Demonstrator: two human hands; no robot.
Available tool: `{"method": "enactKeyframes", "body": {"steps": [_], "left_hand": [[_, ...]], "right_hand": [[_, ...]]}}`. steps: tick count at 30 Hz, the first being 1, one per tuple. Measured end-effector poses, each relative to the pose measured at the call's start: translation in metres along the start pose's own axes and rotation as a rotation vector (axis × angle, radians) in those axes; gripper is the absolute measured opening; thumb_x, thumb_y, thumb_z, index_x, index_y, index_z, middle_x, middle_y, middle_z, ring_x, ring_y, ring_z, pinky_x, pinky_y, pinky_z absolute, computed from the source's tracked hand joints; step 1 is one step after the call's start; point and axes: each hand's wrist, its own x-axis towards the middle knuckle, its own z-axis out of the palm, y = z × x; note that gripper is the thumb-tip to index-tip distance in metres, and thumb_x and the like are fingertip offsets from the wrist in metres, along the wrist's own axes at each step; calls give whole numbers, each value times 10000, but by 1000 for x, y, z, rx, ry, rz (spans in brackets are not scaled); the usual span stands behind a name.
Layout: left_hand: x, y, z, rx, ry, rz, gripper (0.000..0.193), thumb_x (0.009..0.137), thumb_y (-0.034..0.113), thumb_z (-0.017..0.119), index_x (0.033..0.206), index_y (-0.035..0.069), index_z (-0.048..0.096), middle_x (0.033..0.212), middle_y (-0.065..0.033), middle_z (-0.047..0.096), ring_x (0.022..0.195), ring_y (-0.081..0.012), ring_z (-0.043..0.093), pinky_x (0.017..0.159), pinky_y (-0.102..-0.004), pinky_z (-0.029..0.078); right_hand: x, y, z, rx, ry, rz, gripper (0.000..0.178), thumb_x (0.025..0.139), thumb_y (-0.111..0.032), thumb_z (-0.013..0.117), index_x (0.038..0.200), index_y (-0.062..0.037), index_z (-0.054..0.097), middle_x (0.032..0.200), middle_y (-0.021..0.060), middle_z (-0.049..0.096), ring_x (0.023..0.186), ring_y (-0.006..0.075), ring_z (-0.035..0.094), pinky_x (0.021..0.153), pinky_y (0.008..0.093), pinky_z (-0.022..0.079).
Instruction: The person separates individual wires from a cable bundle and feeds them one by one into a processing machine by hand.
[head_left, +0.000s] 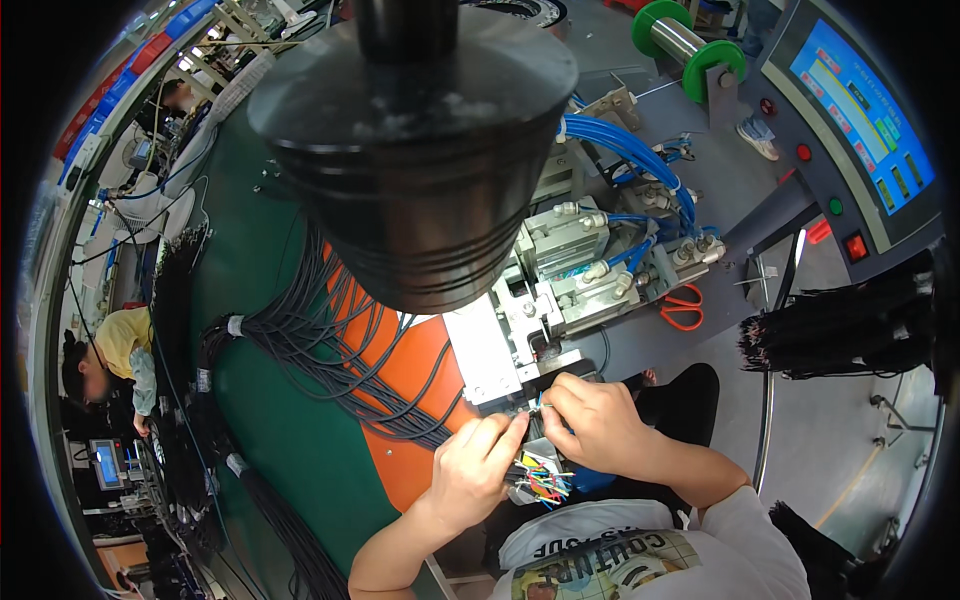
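My left hand (pixel 470 468) and my right hand (pixel 594 424) meet at the front of a metal machine fixture (pixel 540 312). Both are closed, with thumb and forefinger pinched. Thin wires (pixel 537 401), pale and teal, show at the right fingertips. Whatever the left fingertips pinch is too small and covered to name. Just below the hands, a bunch of coloured wire ends (pixel 543 480) sticks out from dark cables. Several black cables (pixel 400 405) run over an orange mat (pixel 402 468) toward my left hand.
A large black hood (pixel 415 170) hangs over the green table (pixel 275 440). Blue air tubes (pixel 640 150) feed the fixture. Orange-handled scissors (pixel 682 307) lie right of it. Beyond stand a wire spool (pixel 680 42) and a screen (pixel 860 110). Another person (pixel 125 340) works at far left.
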Motion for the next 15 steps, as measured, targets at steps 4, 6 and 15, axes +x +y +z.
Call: {"method": "enactKeyframes", "body": {"steps": [4,6,15], "left_hand": [[0,-2,1,44,-48,29,529,607,29,631,1133,-14,598,916,-89,567,727,-223,554,595,-307,482],[5,-1,-2,94,-85,90,485,663,47,606,1142,-25,592,863,-71,530,712,-204,523,579,-294,472],[14,10,-9,184,-222,39,536,630,60,606,1159,-24,582,805,-71,478,699,-219,487,597,-309,452]], "right_hand": [[-3,4,5,70,29,18,88,786,-72,623,807,-6,569,742,100,563,539,271,575,469,357,451],[-3,4,6,47,56,-2,83,798,-66,621,824,-2,576,754,99,568,545,265,580,471,347,453],[-2,-4,3,-171,26,-70,116,766,-90,642,838,-7,604,735,77,548,532,228,577,472,315,454]]}}
